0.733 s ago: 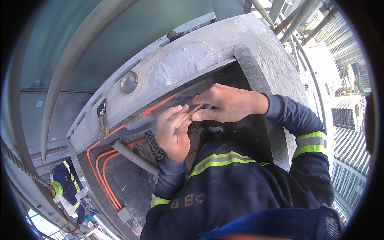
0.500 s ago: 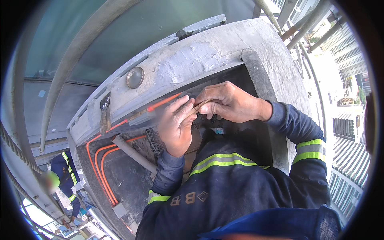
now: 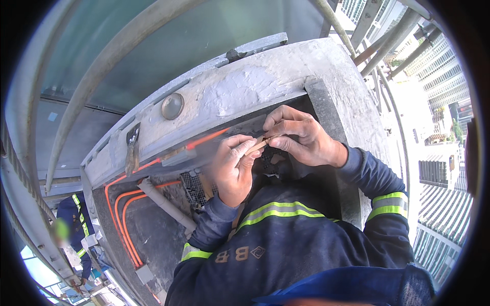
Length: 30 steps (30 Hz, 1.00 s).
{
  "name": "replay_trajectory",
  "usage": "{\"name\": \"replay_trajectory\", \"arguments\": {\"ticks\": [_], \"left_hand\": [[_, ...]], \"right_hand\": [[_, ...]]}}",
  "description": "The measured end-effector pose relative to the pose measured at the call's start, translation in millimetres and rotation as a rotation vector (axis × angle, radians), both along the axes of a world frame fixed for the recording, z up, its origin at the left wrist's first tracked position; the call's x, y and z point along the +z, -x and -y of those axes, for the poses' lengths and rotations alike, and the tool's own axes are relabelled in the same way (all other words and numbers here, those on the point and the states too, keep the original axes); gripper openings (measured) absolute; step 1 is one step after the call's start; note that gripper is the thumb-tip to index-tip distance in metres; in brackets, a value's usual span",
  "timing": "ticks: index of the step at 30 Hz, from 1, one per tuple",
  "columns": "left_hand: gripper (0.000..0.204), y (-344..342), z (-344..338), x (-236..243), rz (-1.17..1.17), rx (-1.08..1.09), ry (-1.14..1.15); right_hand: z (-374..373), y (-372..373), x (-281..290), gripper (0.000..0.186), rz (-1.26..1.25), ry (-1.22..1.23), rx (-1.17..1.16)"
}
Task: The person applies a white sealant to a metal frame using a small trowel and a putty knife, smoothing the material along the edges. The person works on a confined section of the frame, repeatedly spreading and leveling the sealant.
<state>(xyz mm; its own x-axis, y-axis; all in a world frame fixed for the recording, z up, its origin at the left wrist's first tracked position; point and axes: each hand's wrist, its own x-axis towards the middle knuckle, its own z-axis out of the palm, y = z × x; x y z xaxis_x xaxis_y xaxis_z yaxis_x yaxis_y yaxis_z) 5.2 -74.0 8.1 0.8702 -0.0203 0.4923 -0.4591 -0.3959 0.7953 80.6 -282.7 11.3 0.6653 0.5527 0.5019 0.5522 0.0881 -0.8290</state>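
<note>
My left hand [image 3: 233,168] and my right hand [image 3: 298,136] meet just under the edge of a rough grey concrete slab [image 3: 245,97]. Between their fingertips they pinch a small thin tan strip [image 3: 256,145], each hand at one end. Both sleeves are dark blue with yellow-and-grey reflective bands. Under the hands lies a dark recess with black mesh [image 3: 193,181]. What the strip joins to is hidden by my fingers.
Orange conduits [image 3: 120,214] curve through the recess beside a grey pipe [image 3: 163,204]. A round metal disc [image 3: 172,106] and a metal bracket [image 3: 132,150] sit on the slab face. Scaffold tubes [image 3: 377,46] cross at upper right. Another worker [image 3: 74,224] stands far below left.
The view has shifted slightly; both hands stay together at the slab edge, fingers working on the small strip, with little movement.
</note>
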Motion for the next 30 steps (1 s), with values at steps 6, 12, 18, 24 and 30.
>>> {"name": "replay_trajectory", "arguments": {"ticks": [6,12,18,24,30], "left_hand": [[0.021,-0.1,0.2,2.0,0.113,-0.048,-0.111],[0.022,-7.4,10.5,-3.1,-0.235,-0.144,0.348],[0.022,-17.5,7.5,11.1,-0.318,-0.151,0.125],[0.023,-32.0,2.6,26.4,0.000,-0.184,-0.370],[0.020,-41.6,3.8,11.1,0.110,-0.189,-0.424]], "right_hand": [[7.9,3.5,6.8,0.007,-0.462,-0.043,0.118],[11.9,-2.8,-0.9,0.005,-0.527,-0.048,0.077],[19.5,-5.7,7.1,0.009,-0.405,0.026,-0.005],[20.5,-10.1,8.0,0.006,-0.190,-0.015,-0.043],[24.3,-17.7,3.6,0.009,-0.046,0.046,-0.063]]}}
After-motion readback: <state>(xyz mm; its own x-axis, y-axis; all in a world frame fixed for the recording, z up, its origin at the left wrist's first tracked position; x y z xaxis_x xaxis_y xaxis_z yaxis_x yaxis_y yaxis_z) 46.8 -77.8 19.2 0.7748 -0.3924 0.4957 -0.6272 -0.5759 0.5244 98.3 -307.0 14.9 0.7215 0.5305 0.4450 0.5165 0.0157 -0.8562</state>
